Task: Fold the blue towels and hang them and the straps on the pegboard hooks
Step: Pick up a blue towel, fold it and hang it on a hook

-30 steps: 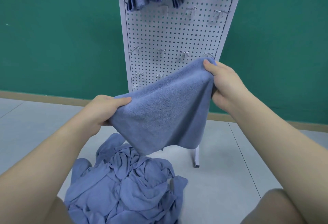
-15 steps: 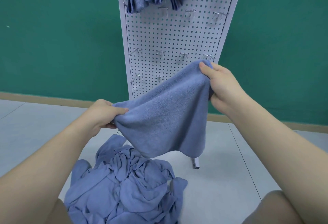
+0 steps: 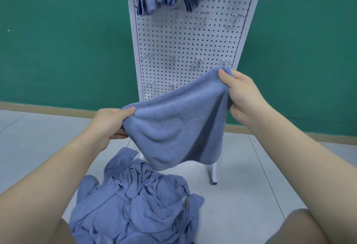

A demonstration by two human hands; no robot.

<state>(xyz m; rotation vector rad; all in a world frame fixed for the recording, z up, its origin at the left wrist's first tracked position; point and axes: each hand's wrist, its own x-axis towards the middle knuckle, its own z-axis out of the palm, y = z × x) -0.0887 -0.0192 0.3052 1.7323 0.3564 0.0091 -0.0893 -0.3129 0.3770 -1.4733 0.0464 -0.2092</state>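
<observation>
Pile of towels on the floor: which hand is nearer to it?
Left. The left hand holds its towel corner low, just above the pile; the right hand is raised higher, by the pegboard.

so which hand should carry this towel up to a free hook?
Probably right: the right hand pinches the towel corner just below a bare hook; the left hand grips lower down.

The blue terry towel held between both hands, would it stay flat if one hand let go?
Probably not: the blue terry towel sags between the left hand and the right hand, so it looks floppy. It also seems light, since a pinch holds each corner.
</observation>
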